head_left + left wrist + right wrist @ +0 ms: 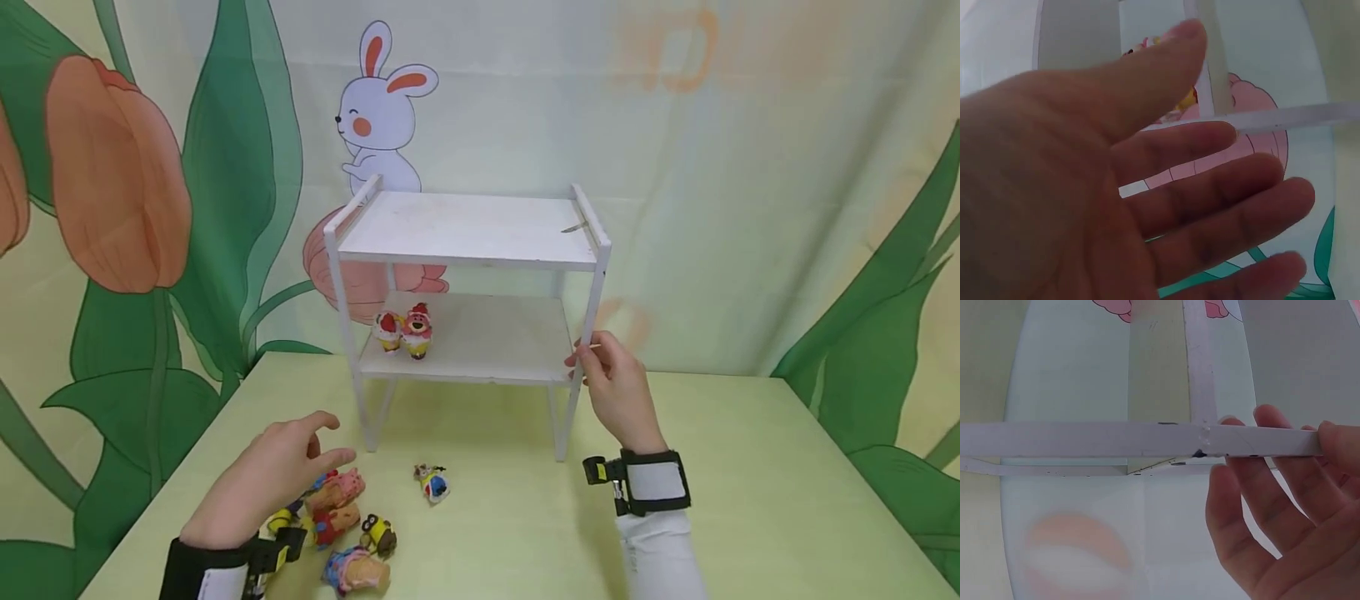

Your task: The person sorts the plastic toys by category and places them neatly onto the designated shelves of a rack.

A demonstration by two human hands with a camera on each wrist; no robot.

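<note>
A white two-tier shelf rack (pixel 465 229) stands toward the back of the table. My right hand (pixel 618 387) grips its front right leg near the lower tier; in the right wrist view the fingers curl round that white leg (pixel 1147 439). On the left part of the lower tier stand a pink bear figurine (pixel 417 337) and, beside it, a smaller red-topped figurine (pixel 387 332). My left hand (pixel 273 462) hovers over a heap of toy figurines, partly covering it. Its fingers are spread and hold nothing in the left wrist view.
Among the heap are a pink pig-like figurine (pixel 347 485) and a brown-and-blue one (pixel 363 573). A yellow minion figurine (pixel 379 535) lies at its right edge. Another small figurine (pixel 432 483) lies alone before the rack. A printed cloth (pixel 712 208) hangs behind the table.
</note>
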